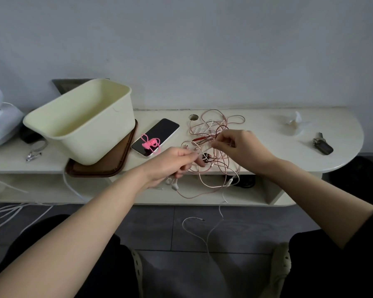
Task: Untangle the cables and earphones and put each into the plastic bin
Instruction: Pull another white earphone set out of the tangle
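Head view, one entry. I take the plastic bin (99, 136) as my landmark: cream, open-topped, nothing visible inside, sitting tilted at the left of the pale table (271, 153) with its base on a brown tray (119, 158). Just right of the bin a dark-screened phone (159, 134) lies flat, and a knotted pink cable (151, 144) rests on its near end. Further right of the bin is the tangle of cables (213, 127), pink, white and dark red strands looped together on the tabletop and spilling over the front edge. My left hand (172, 163), right of the bin and at the table's front edge, has its fingers curled and pinching strands of the tangle; white earphones (174, 184) dangle just below it. My right hand (240, 147), further from the bin, pinches strands at the middle of the tangle between thumb and fingertips. A white cable (211, 230) trails from the tangle down to the grey floor. Far right of the bin lie a crumpled tissue (295, 123) and a dark key fob (323, 145). Just left of the bin lies a metal clip (33, 155).
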The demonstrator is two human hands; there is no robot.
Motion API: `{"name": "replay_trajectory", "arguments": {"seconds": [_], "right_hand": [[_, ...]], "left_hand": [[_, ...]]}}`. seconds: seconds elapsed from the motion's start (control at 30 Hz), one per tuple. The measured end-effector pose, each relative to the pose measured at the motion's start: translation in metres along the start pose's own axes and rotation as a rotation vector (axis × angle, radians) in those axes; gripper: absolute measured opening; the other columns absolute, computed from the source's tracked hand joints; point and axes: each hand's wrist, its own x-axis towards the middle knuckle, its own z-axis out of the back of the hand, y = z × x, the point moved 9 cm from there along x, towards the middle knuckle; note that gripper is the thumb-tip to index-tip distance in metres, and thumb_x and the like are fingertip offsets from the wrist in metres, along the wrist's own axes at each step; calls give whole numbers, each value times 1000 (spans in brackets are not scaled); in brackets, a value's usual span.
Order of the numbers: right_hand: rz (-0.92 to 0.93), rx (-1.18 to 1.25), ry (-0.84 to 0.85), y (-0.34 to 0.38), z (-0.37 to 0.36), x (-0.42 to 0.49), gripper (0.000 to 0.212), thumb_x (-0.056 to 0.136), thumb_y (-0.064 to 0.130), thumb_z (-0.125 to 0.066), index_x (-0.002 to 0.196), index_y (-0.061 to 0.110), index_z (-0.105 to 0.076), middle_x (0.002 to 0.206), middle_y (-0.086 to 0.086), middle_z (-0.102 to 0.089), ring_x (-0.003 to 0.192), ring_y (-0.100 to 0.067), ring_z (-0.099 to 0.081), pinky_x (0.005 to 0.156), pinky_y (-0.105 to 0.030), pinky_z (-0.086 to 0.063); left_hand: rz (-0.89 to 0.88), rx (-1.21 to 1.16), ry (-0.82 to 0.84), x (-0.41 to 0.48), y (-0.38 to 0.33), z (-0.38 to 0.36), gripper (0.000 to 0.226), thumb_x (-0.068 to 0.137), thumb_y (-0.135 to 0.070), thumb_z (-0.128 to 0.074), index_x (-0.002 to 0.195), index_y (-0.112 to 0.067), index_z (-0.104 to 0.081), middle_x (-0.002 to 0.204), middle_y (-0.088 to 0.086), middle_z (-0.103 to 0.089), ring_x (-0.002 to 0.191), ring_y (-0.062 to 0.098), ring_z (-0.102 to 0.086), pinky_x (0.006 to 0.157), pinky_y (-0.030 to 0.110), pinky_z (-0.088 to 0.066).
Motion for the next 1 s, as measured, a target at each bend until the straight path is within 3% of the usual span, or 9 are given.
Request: {"name": "replay_trajectory", "arguments": {"seconds": [0.23,0.37,0.43,0.5,0.6,0.7,0.8,0.87,1.0], "right_hand": [[-61,3,-42,-10,4,2,19,92,28,-57,81,17,-67,44,18,-48,46,1,-43,48,-13,-32],[-72,-3,-31,-11,-1,0,22,95,26,-52,84,16,-68,47,15,-47,47,-2,-45,49,-13,-34],[-93,1,-10,-13,-5,0,26,96,26,-49,86,13,-68,53,13,-48,49,-7,-42,54,-22,-41],[-109,14,9,-16,-9,0,27,97,25,-47,86,12,-68,56,7,-49,53,-13,-43,61,-33,-45],[-94,4,42,-14,-15,-3,26,97,24,-46,82,16,-66,57,5,-51,50,-10,-41,53,-22,-36],[-53,-71,82,-7,-22,-7,24,97,24,-47,85,18,-67,50,13,-47,48,-5,-43,49,-17,-30],[30,-264,155,3,-34,-13,24,98,31,-44,95,19,-64,76,5,-61,74,-20,-57,65,-31,-40],[133,-376,168,12,-43,-17,26,99,34,-40,99,19,-62,93,0,-66,88,-26,-60,71,-33,-43],[310,-378,178,32,-53,-25,27,100,34,-37,107,19,-59,104,3,-64,92,-25,-61,73,-37,-47]], "left_hand": [[-95,-454,-43,-2,-17,15,29,99,-23,-41,104,-7,-64,51,-6,-33,42,6,-23,43,18,-19],[-117,-578,-143,-5,-20,26,26,99,-16,-41,101,-6,-65,53,-5,-45,48,8,-44,57,21,-38],[-140,-681,-197,-6,-21,35,26,99,-14,-40,102,-3,-64,52,-4,-46,47,7,-49,69,26,-44],[-164,-791,-252,-5,-21,45,25,99,-15,-41,101,-6,-64,51,-5,-42,44,5,-40,62,21,-42],[-192,-900,-322,-7,-22,58,22,98,-19,-44,102,-12,-64,53,-7,-37,44,5,-30,45,15,-33],[-165,-880,-356,-8,-19,63,22,98,-25,-44,103,-21,-65,56,-8,-38,49,7,-36,42,19,-35],[-181,-1014,-378,-6,-16,63,22,98,-22,-45,102,-15,-65,64,-6,-57,62,8,-55,59,30,-58],[-204,-1051,-375,-5,-15,62,21,98,-19,-45,101,-12,-65,76,-1,-66,70,10,-64,76,38,-59],[-222,-924,-362,0,-16,62,23,99,-20,-42,103,-13,-64,97,0,-69,92,13,-66,80,44,-57]]}}
